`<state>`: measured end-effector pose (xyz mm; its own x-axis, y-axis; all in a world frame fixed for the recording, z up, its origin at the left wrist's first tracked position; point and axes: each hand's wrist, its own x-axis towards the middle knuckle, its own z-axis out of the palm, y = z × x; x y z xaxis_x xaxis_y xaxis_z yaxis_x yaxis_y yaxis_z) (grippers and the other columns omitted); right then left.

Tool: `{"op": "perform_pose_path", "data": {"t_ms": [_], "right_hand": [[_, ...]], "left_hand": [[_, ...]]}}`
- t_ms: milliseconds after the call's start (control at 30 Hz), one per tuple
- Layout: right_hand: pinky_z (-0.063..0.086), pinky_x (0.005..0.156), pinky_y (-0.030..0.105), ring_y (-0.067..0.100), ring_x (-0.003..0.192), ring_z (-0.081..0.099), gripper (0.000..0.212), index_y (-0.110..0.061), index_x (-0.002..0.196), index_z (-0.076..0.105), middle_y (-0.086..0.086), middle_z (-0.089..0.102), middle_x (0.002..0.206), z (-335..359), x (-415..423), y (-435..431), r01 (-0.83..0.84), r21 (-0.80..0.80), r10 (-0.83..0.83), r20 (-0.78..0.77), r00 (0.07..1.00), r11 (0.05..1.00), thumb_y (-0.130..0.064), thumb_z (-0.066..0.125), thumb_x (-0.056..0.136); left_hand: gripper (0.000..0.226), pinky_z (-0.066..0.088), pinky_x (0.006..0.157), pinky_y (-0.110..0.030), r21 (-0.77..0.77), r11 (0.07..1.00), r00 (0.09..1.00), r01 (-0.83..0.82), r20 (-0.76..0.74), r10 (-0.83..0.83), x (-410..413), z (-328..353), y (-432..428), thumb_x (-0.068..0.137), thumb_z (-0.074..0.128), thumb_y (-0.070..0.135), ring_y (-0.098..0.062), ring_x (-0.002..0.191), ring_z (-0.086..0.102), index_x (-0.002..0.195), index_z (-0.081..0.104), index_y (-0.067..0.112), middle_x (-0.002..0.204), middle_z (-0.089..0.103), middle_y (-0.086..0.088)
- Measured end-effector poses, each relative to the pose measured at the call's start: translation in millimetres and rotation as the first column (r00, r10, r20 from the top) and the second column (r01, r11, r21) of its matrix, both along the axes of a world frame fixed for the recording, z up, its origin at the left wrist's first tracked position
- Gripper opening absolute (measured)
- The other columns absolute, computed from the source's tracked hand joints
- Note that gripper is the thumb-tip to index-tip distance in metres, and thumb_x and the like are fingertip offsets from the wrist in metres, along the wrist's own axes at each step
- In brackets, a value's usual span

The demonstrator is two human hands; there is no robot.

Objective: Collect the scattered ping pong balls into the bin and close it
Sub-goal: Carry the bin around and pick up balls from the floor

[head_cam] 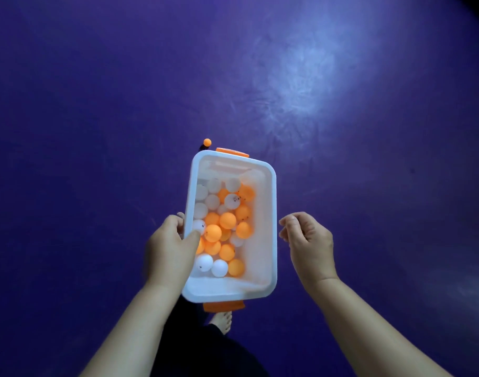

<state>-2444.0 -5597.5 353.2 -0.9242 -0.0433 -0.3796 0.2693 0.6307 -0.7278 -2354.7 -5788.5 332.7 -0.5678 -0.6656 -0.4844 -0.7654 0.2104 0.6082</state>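
A white plastic bin point(271, 219) with orange latches at both ends is held above the purple floor, with no lid on it. Inside lie several orange and white ping pong balls point(227, 220). My left hand point(170, 246) grips the bin's left rim, thumb inside and fingers under the edge. My right hand point(306, 240) hovers just right of the bin with loosely curled fingers, holding nothing and not touching it. One orange ball point(207, 142) lies on the floor just beyond the bin's far end.
The purple floor point(96, 104) spreads all around, with a bright light patch at the upper right. A bare foot point(222, 321) and dark trousers show below the bin. No lid is in view.
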Motion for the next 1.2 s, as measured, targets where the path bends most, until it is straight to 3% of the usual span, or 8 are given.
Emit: {"op": "perform_pose_path", "data": {"t_ms": [200, 467, 667, 833, 967, 1033, 1133, 1200], "right_hand": [[0.053, 0.068, 0.041, 0.012, 0.066, 0.060, 0.025, -0.022, 0.074, 0.065, -0.006, 0.064, 0.064, -34, -96, -102, -0.079, 0.010, 0.079, 0.037, 0.996, 0.997, -0.022, 0.051, 0.094], [0.047, 0.059, 0.027, 0.008, 0.060, 0.056, 0.026, -0.022, 0.071, 0.065, -0.004, 0.063, 0.063, -122, -200, -245, -0.012, -0.049, 0.020, 0.172, 0.985, 0.999, -0.019, 0.050, 0.092], [0.046, 0.059, 0.033, 0.012, 0.061, 0.056, 0.022, -0.019, 0.073, 0.064, 0.000, 0.065, 0.065, -217, -264, -291, 0.032, 0.064, -0.046, 0.227, 0.973, 0.997, -0.021, 0.050, 0.089], [0.042, 0.058, 0.031, 0.016, 0.061, 0.054, 0.020, -0.018, 0.075, 0.062, -0.002, 0.065, 0.069, -304, -296, -298, -0.164, 0.196, 0.101, 0.295, 0.950, 0.967, -0.023, 0.047, 0.089], [0.039, 0.055, 0.029, 0.020, 0.065, 0.052, 0.017, -0.019, 0.086, 0.061, -0.001, 0.061, 0.075, -386, -311, -304, -0.367, 0.274, 0.262, 0.353, 0.898, 0.889, -0.020, 0.045, 0.089], [0.042, 0.057, 0.029, 0.023, 0.071, 0.055, 0.025, -0.022, 0.104, 0.061, 0.001, 0.063, 0.091, -427, -318, -308, -0.469, 0.310, 0.349, 0.371, 0.861, 0.827, -0.016, 0.042, 0.089], [0.043, 0.064, 0.032, 0.024, 0.084, 0.052, 0.044, -0.028, 0.133, 0.046, 0.004, 0.051, 0.121, -483, -328, -312, -0.638, 0.360, 0.493, 0.419, 0.763, 0.681, -0.014, 0.044, 0.090], [0.039, 0.068, 0.033, 0.026, 0.085, 0.048, 0.050, -0.029, 0.138, 0.038, 0.005, 0.042, 0.127, -514, -333, -314, -0.718, 0.402, 0.566, 0.442, 0.696, 0.568, -0.015, 0.045, 0.091]], "left_hand": [[0.021, 0.043, 0.055, -0.034, -0.019, 0.993, 0.991, -0.118, 0.056, 0.119, -59, -28, -72, 0.085, 0.063, 0.031, -0.029, 0.068, 0.055, 0.083, 0.053, 0.013, 0.070, 0.055, 0.003], [0.018, 0.032, 0.048, -0.028, -0.040, 0.952, 0.938, -0.303, 0.167, 0.305, -125, -89, -161, 0.080, 0.069, 0.019, -0.027, 0.063, 0.049, 0.080, 0.050, 0.017, 0.067, 0.055, 0.000], [0.016, 0.038, 0.059, -0.033, -0.007, 0.880, 0.859, -0.475, 0.215, 0.466, -149, -166, -191, 0.080, 0.068, 0.020, -0.033, 0.074, 0.056, 0.088, 0.056, 0.012, 0.079, 0.062, -0.009], [0.015, 0.038, 0.061, -0.033, 0.003, 0.820, 0.795, -0.572, 0.250, 0.553, -170, -240, -201, 0.080, 0.065, 0.017, -0.034, 0.075, 0.056, 0.089, 0.056, 0.010, 0.076, 0.060, -0.009], [0.015, 0.038, 0.063, -0.032, -0.024, 0.784, 0.756, -0.621, 0.248, 0.606, -181, -299, -200, 0.080, 0.065, 0.020, -0.031, 0.075, 0.056, 0.088, 0.056, 0.012, 0.077, 0.060, -0.005], [0.013, 0.038, 0.063, -0.031, -0.036, 0.760, 0.734, -0.649, 0.236, 0.637, -184, -328, -196, 0.080, 0.065, 0.020, -0.030, 0.073, 0.055, 0.085, 0.055, 0.012, 0.072, 0.058, 0.000], [0.013, 0.036, 0.063, -0.030, -0.069, 0.734, 0.707, -0.676, 0.219, 0.672, -187, -367, -191, 0.080, 0.065, 0.019, -0.026, 0.071, 0.053, 0.085, 0.054, 0.013, 0.068, 0.055, 0.009], [0.014, 0.035, 0.064, -0.029, -0.088, 0.719, 0.694, -0.689, 0.204, 0.690, -188, -392, -190, 0.080, 0.066, 0.019, -0.024, 0.071, 0.053, 0.086, 0.054, 0.015, 0.067, 0.054, 0.011]]}}
